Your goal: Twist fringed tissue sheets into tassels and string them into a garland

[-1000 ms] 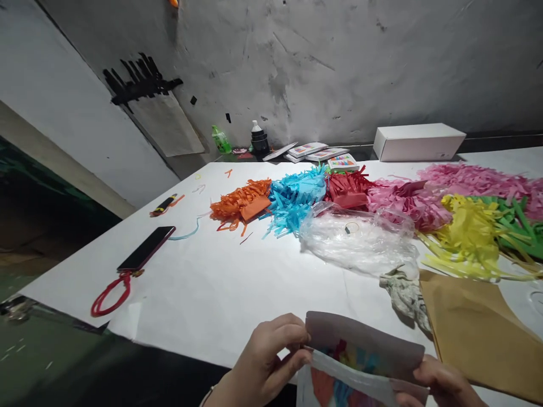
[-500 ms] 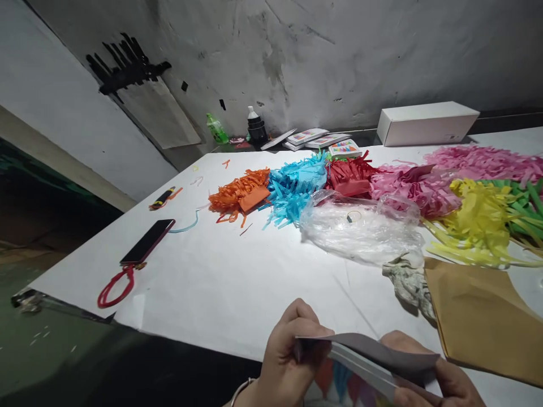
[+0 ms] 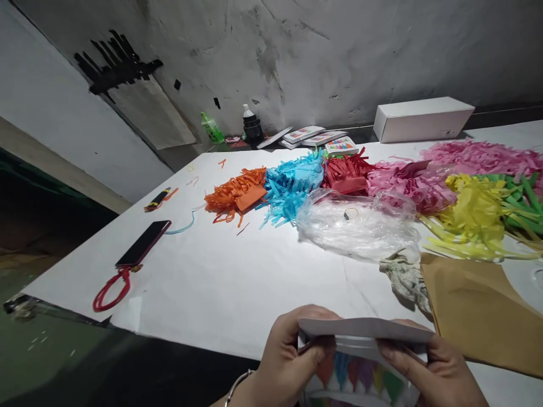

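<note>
White packet [image 3: 360, 370] between both hands [image 3: 286, 356] [image 3: 441, 367]

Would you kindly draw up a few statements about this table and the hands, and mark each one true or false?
1. The left hand and the right hand both hold a printed packet. True.
2. The phone lies to the right of the brown paper. False: the phone lies far to the left of the brown paper.
3. The orange fringe lies next to the blue fringe. True.
4. The strap by the phone is green. False: the strap is red.
5. The white box stands at the near edge of the table. False: the white box stands at the far side, by the wall.
</note>
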Demonstrator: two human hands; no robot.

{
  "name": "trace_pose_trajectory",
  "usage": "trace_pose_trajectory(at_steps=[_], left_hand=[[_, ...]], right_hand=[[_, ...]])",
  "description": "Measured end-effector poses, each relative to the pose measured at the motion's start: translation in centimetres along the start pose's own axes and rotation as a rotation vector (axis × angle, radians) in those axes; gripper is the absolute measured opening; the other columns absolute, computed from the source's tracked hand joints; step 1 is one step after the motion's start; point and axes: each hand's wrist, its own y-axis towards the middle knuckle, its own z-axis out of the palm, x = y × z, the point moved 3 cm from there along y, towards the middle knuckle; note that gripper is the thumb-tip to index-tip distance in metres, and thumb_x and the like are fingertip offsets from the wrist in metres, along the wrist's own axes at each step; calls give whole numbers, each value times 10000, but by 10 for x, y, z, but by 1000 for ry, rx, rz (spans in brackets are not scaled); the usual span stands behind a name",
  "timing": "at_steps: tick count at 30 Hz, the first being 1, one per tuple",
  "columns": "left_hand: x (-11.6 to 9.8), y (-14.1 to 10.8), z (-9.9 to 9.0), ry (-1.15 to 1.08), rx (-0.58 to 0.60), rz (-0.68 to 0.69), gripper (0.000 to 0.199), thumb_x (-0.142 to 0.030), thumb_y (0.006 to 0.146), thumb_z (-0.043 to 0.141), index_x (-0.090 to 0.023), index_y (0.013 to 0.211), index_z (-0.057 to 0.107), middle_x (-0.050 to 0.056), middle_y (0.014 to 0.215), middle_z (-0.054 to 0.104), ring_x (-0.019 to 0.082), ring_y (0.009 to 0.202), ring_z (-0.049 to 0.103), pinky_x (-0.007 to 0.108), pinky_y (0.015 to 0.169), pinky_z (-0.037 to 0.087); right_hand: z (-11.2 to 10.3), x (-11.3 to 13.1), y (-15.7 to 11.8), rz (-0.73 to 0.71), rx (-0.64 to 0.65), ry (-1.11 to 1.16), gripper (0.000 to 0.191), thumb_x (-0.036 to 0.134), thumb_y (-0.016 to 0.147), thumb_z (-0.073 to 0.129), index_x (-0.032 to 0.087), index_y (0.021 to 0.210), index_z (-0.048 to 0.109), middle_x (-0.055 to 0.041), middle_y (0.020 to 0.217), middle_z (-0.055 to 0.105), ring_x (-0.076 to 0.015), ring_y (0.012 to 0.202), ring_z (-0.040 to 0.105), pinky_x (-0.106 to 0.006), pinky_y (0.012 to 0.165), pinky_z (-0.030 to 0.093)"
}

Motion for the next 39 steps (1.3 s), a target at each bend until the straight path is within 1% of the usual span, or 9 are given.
trace_pose_trajectory(at_steps=[5, 10, 13, 15, 18, 22, 26, 34, 39], left_hand=[[-15, 16, -2, 67, -38, 73, 68, -217, 893, 705, -229, 889, 772, 77, 943, 749, 200, 849, 700, 288, 753, 540], [5, 14, -9, -33, -26, -168, 202, -256, 819, 788, -175, 652, 707, 81, 914, 712, 188, 802, 669, 275, 723, 506], [12, 9, -12, -104, 102, -275, 208, -351, 809, 794, -168, 765, 707, 113, 1087, 672, 189, 807, 663, 283, 714, 506], [9, 7, -10, -120, 207, -254, 383, -517, 766, 793, -184, 935, 708, 141, 1216, 624, 242, 918, 664, 320, 766, 518], [3, 6, -8, -40, 195, -227, 563, -636, 715, 776, -190, 1045, 678, 143, 1140, 662, 278, 986, 645, 330, 795, 523], [5, 3, -6, 106, 43, -272, 350, -465, 792, 781, -178, 960, 673, 76, 878, 689, 193, 790, 634, 250, 675, 509], [11, -2, -6, 85, 16, -323, 321, -455, 812, 761, -161, 920, 688, 73, 872, 671, 156, 717, 608, 219, 603, 517], [16, -4, -9, 72, -18, -336, 272, -422, 838, 744, -175, 937, 689, 55, 896, 641, 156, 796, 613, 201, 665, 547], [11, -2, -2, 66, 77, -354, 288, -416, 850, 733, -187, 1005, 651, 61, 937, 633, 142, 754, 611, 190, 620, 527]], right_hand=[[9, 24, 12, -174, -37, 80, 119, 355, 755, 824, 270, 838, 814, -91, 903, 795, -281, 836, 768, -302, 672, 639], [7, 42, 13, -400, 131, -124, 90, 246, 750, 834, 310, 800, 796, -59, 972, 790, -244, 836, 771, -259, 684, 633], [1, 48, 13, -641, 237, -359, 214, 163, 840, 724, 308, 985, 785, -67, 1078, 771, -243, 937, 757, -295, 793, 627], [-1, 49, 12, -813, 257, -463, 290, 130, 869, 670, 281, 1102, 753, -78, 1098, 766, -257, 1005, 739, -343, 856, 618], [-1, 44, 8, -942, 243, -632, 384, 119, 883, 654, 268, 1235, 694, -69, 1118, 761, -274, 1128, 686, -389, 910, 604], [-3, 37, 2, -973, 141, -817, 434, 183, 983, 532, 298, 1400, 572, -43, 1229, 713, -243, 1197, 646, -401, 1048, 516], [-7, 40, 0, -1058, 144, -1004, 434, 255, 1040, 417, 276, 1469, 484, -50, 1273, 683, -211, 1185, 654, -312, 1096, 447], [1, 70, 12, -884, 343, -924, 387, 308, 961, 583, 328, 1344, 628, -39, 1175, 739, -211, 974, 750, -245, 837, 604], [7, 81, 15, -969, 385, -987, 395, 267, 911, 624, 300, 1302, 668, -45, 1085, 766, -224, 843, 774, -218, 702, 622]])
